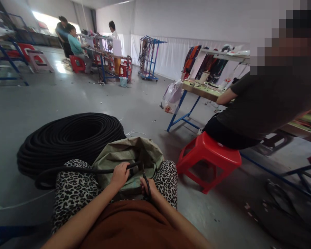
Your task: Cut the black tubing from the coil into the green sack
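A thick black cord (103, 171) runs from a large black coil (46, 140) on the floor, across my left knee, to my left hand (120, 174). That hand is closed around the cord, and the cord's end sticks out to the right over an olive woven sack (111, 154). The sack stands between my knees with its mouth wide open; what lies deep inside is dark. My right hand (148, 188) grips a pair of black-handled scissors (145, 178), whose blades point up beside the cord's end. Whether the blades touch the cord I cannot tell.
A red stool (207, 152) with a seated person (269, 100) is close on my right, by a worktable (203, 90) with a plastic bag (171, 97) hanging from it. Farther back are other people, a blue rack (151, 58) and a small bucket (123, 82).
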Tool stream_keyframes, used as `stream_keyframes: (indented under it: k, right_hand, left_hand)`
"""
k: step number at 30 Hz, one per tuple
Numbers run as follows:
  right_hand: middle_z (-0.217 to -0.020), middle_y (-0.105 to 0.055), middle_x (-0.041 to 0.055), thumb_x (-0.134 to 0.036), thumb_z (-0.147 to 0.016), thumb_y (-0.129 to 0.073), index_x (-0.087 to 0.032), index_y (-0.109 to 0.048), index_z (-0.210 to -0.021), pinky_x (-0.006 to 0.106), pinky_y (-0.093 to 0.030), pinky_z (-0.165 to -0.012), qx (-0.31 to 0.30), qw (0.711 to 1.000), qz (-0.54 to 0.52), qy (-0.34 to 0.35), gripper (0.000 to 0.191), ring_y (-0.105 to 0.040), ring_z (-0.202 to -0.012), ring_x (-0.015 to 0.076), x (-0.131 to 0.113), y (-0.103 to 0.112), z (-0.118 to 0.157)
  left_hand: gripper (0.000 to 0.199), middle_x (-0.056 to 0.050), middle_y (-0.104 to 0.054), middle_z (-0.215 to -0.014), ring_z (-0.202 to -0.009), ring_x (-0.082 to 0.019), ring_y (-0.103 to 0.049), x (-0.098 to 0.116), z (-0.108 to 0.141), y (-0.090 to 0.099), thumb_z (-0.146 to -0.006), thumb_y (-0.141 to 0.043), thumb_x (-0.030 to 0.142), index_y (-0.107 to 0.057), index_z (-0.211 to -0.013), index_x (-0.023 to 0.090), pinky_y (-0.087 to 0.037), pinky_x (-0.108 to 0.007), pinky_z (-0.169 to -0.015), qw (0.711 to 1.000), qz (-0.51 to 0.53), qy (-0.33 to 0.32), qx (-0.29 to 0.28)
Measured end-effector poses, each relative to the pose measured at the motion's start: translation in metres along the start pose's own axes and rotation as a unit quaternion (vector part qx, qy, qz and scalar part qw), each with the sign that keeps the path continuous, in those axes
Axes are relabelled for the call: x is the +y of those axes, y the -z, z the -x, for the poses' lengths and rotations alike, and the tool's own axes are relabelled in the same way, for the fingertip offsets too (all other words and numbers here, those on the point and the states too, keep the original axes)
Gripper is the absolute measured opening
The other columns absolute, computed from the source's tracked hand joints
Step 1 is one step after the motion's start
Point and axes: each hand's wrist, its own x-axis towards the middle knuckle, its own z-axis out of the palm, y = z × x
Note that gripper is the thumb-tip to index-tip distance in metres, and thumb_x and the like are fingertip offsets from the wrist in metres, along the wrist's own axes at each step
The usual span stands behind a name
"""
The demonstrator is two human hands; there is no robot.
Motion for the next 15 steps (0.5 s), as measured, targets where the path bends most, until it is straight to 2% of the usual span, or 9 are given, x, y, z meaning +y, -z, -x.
stream_keyframes:
  k: [3,9,15]
  right_hand:
    - [-0.047,-0.047,-0.0039,-0.049,-0.085,-0.058,-0.017,-0.055,-0.068,0.021,-0.04,-0.044,0.004,1.0,0.003,-0.01,0.037,-0.045,-0.041,0.0107,-0.002,0.001,0.003]
    - [-0.047,-0.044,-0.0057,-0.044,-0.087,-0.056,-0.016,-0.053,-0.068,0.019,-0.036,-0.039,-0.016,0.999,0.019,0.021,0.034,-0.041,-0.037,0.0081,0.007,0.0,0.001]
    - [-0.045,-0.045,-0.006,-0.046,-0.085,-0.058,-0.016,-0.053,-0.068,0.018,-0.033,-0.037,-0.015,0.999,0.029,0.029,0.035,-0.04,-0.035,0.0076,0.012,-0.002,-0.001]
  left_hand:
    - [0.029,-0.011,-0.068,-0.11,-0.104,-0.023,-0.061,-0.002,0.0,0.0,-0.085,-0.045,0.018,-0.061,-0.109,0.016,-0.046,-0.037,-0.093,1.0,0.017,-0.009,0.007]
    - [0.029,-0.011,-0.068,-0.11,-0.105,-0.023,-0.061,-0.002,0.0,0.002,-0.087,-0.044,0.02,-0.061,-0.11,0.016,-0.046,-0.038,-0.093,1.0,0.019,-0.008,0.007]
    - [0.029,-0.011,-0.068,-0.111,-0.103,-0.023,-0.062,0.001,-0.001,0.005,-0.087,-0.044,0.02,-0.062,-0.109,0.016,-0.046,-0.037,-0.092,1.0,0.02,-0.004,-0.003]
